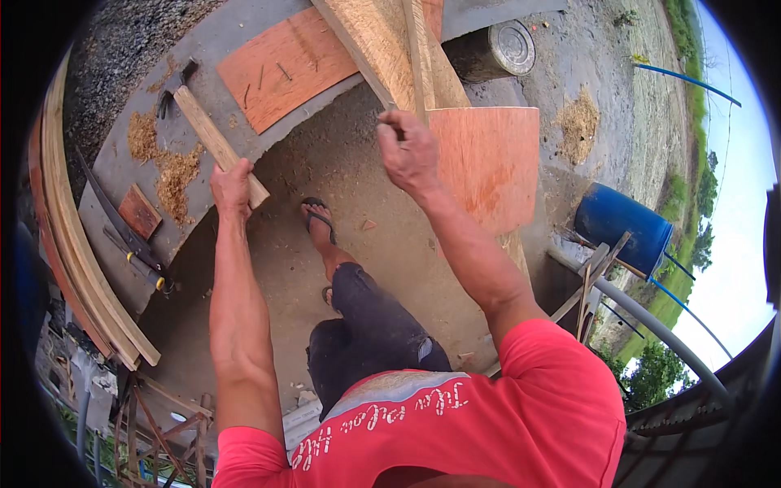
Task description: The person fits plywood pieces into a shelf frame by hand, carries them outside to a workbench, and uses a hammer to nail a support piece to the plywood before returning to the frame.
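My left hand (232,189) is wrapped round the wooden handle of a claw hammer (210,130). The hammer's dark head points away to the upper left, over the grey worktop (232,69). My right hand (409,153) is closed in a pinch beside the near end of light wooden boards (376,45) and the left edge of a reddish plywood panel (488,163). What its fingers hold is too small to make out. Several loose nails (283,71) lie on a flat reddish plywood sheet (305,57) at the far side.
On the left of the worktop lie a curved dark blade (114,195), a yellow-and-black handled tool (146,272), a small wood block (140,213) and sawdust (175,175). Long bent strips (69,236) run along the left. A metal can (496,53) and blue drum (622,228) stand right.
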`<move>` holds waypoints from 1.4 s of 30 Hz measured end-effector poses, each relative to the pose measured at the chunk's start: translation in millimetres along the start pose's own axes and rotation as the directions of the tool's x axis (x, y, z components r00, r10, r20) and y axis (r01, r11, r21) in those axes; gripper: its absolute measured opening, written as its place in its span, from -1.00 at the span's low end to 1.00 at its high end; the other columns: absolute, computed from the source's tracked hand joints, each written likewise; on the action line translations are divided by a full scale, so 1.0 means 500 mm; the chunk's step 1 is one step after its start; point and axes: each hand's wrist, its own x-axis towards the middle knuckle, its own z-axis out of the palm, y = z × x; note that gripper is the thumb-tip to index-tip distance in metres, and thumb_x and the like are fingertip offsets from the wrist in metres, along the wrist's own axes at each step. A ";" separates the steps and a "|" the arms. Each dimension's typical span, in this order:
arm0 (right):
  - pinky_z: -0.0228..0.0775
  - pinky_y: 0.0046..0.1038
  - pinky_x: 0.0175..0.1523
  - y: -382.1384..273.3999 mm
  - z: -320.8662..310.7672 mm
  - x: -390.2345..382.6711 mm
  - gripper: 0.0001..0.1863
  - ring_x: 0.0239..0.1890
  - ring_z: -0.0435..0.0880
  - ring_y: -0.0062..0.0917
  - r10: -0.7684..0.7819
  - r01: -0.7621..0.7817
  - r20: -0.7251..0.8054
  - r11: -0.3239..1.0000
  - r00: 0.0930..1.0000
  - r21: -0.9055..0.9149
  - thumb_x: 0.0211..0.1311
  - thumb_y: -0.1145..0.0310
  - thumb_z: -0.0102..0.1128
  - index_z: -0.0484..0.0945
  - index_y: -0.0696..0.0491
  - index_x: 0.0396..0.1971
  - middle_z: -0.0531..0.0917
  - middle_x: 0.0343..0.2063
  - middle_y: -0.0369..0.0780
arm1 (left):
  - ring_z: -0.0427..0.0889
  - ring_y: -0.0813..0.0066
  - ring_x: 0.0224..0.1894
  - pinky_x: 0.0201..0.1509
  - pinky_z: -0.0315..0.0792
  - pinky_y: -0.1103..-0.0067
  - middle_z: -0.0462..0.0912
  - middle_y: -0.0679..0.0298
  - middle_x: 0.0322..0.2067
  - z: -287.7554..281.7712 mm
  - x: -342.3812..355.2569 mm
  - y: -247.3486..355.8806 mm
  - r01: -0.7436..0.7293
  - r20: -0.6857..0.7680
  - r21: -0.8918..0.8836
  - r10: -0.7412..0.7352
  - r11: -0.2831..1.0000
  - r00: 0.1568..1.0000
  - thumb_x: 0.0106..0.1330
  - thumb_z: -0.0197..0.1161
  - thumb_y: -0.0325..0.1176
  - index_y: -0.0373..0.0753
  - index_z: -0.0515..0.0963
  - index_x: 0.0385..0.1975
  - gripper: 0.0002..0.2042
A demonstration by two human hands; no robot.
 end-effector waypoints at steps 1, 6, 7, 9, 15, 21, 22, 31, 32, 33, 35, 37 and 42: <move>0.49 -0.33 -0.28 0.026 -0.064 -0.035 -0.88 -0.41 0.65 -0.26 0.151 -0.151 -0.001 0.988 0.989 -0.025 0.18 0.44 0.14 0.56 0.17 -0.34 0.64 -0.47 -0.08 | 0.56 0.46 -0.47 -0.34 0.47 0.51 0.55 0.23 -0.42 -0.021 -0.012 0.008 -0.015 0.052 -0.127 0.022 0.992 0.998 0.00 0.30 -0.39 -0.39 0.46 -0.27 -0.69; 0.39 -0.27 0.04 0.183 -0.249 -0.112 -0.88 -0.06 0.58 -0.22 -0.129 0.140 0.056 0.891 0.990 -0.432 0.23 0.48 0.10 0.51 0.10 -0.24 0.63 -0.16 -0.09 | 0.53 0.53 -0.58 -0.46 0.45 0.57 0.54 0.25 -0.44 -0.074 -0.227 -0.011 -0.175 0.083 -0.182 0.192 0.968 0.978 0.04 0.28 -0.42 -0.33 0.43 -0.29 -0.74; 0.27 -0.19 0.21 0.204 -0.257 -0.108 -0.83 0.12 0.50 -0.20 -0.197 0.247 0.160 0.877 0.967 -0.412 0.23 0.45 0.11 0.48 0.06 -0.17 0.59 0.03 -0.15 | 0.53 0.53 -0.57 -0.46 0.46 0.57 0.53 0.26 -0.45 -0.083 -0.302 -0.024 -0.210 0.095 -0.215 0.235 0.954 0.967 0.06 0.29 -0.43 -0.32 0.41 -0.24 -0.71; 0.20 -0.15 0.27 0.230 -0.247 -0.081 -0.82 0.19 0.45 -0.20 -0.301 0.391 0.259 0.805 0.918 -0.446 0.23 0.43 0.11 0.48 0.05 -0.16 0.55 0.10 -0.19 | 0.54 0.53 -0.57 -0.46 0.47 0.57 0.52 0.27 -0.46 -0.085 -0.401 -0.037 -0.236 0.085 -0.252 0.265 0.938 0.961 0.07 0.29 -0.44 -0.30 0.39 -0.19 -0.69; -0.06 -0.07 0.40 0.298 -0.193 -0.042 -0.82 0.37 0.30 -0.25 -0.363 0.448 0.283 0.823 0.887 -0.348 0.29 0.34 0.06 0.47 0.00 -0.14 0.44 0.27 -0.25 | 0.52 0.55 -0.57 -0.51 0.51 0.57 0.49 0.31 -0.47 -0.047 -0.606 -0.128 0.054 0.253 -0.404 0.055 0.913 0.966 0.14 0.31 -0.46 -0.25 0.29 -0.03 -0.58; -0.13 -0.02 0.41 0.287 -0.196 -0.045 -0.79 0.37 0.30 -0.26 -0.370 0.462 0.292 0.800 0.882 -0.382 0.31 0.33 0.01 0.48 -0.01 -0.10 0.44 0.26 -0.29 | 0.53 0.56 -0.58 -0.57 0.50 0.58 0.50 0.30 -0.47 0.131 -0.757 -0.272 0.337 0.384 -0.456 -0.159 0.824 0.909 0.15 0.29 -0.50 -0.28 0.31 -0.07 -0.62; -0.13 -0.02 0.41 0.284 -0.193 -0.045 -0.79 0.37 0.30 -0.27 -0.361 0.446 0.274 0.807 0.891 -0.387 0.32 0.32 0.00 0.48 -0.02 -0.09 0.44 0.26 -0.30 | 0.53 0.56 -0.60 -0.58 0.49 0.58 0.50 0.29 -0.48 0.159 -0.766 -0.278 0.366 0.411 -0.415 -0.187 0.833 0.892 0.15 0.28 -0.50 -0.28 0.32 -0.08 -0.63; -0.15 0.01 0.43 0.286 -0.198 -0.058 -0.82 0.38 0.29 -0.27 -0.344 0.445 0.303 0.804 0.889 -0.394 0.36 0.30 -0.02 0.45 -0.03 -0.10 0.44 0.26 -0.29 | 0.55 0.55 -0.60 -0.58 0.52 0.55 0.52 0.24 -0.50 0.323 -0.691 -0.085 0.189 0.428 -0.267 -0.059 0.945 0.902 0.17 0.31 -0.47 -0.35 0.30 -0.06 -0.61; -0.16 0.00 0.43 0.287 -0.197 -0.058 -0.81 0.38 0.28 -0.28 -0.343 0.445 0.304 0.806 0.889 -0.392 0.36 0.30 -0.01 0.45 -0.03 -0.09 0.44 0.26 -0.28 | 0.52 0.57 -0.62 -0.59 0.50 0.56 0.51 0.26 -0.50 0.340 -0.677 -0.063 0.171 0.427 -0.240 -0.054 0.956 0.903 0.17 0.28 -0.49 -0.34 0.31 -0.08 -0.63; -0.16 0.00 0.43 0.288 -0.197 -0.057 -0.80 0.39 0.28 -0.29 -0.342 0.444 0.305 0.808 0.889 -0.389 0.35 0.30 -0.01 0.45 -0.04 -0.08 0.44 0.27 -0.28 | 0.50 0.59 -0.65 -0.61 0.47 0.57 0.51 0.28 -0.50 0.348 -0.669 -0.048 0.153 0.425 -0.211 -0.050 0.966 0.904 0.17 0.25 -0.51 -0.33 0.31 -0.09 -0.66; -0.15 0.01 0.42 0.296 -0.202 -0.056 -0.79 0.39 0.28 -0.27 -0.340 0.438 0.298 0.814 0.892 -0.381 0.33 0.32 0.00 0.47 -0.02 -0.08 0.43 0.28 -0.27 | 0.50 0.59 -0.64 -0.61 0.47 0.57 0.50 0.28 -0.49 0.345 -0.655 -0.035 0.150 0.440 -0.210 -0.043 0.966 0.897 0.17 0.26 -0.52 -0.32 0.31 -0.09 -0.66; -0.14 0.02 0.41 0.299 -0.200 -0.051 -0.79 0.38 0.28 -0.25 -0.334 0.431 0.298 0.822 0.894 -0.371 0.32 0.35 0.02 0.48 -0.01 -0.08 0.42 0.29 -0.27 | 0.50 0.59 -0.64 -0.61 0.47 0.56 0.50 0.28 -0.47 0.347 -0.647 -0.028 0.154 0.455 -0.207 -0.045 0.966 0.890 0.17 0.26 -0.52 -0.32 0.32 -0.09 -0.66; -0.12 0.01 0.41 0.293 -0.200 -0.048 -0.78 0.39 0.27 -0.28 -0.344 0.438 0.292 0.816 0.893 -0.378 0.32 0.33 0.03 0.50 -0.01 -0.07 0.42 0.30 -0.29 | 0.49 0.59 -0.64 -0.60 0.45 0.56 0.51 0.26 -0.48 0.343 -0.619 -0.017 0.129 0.452 -0.186 -0.031 0.974 0.891 0.12 0.24 -0.53 -0.35 0.33 -0.08 -0.64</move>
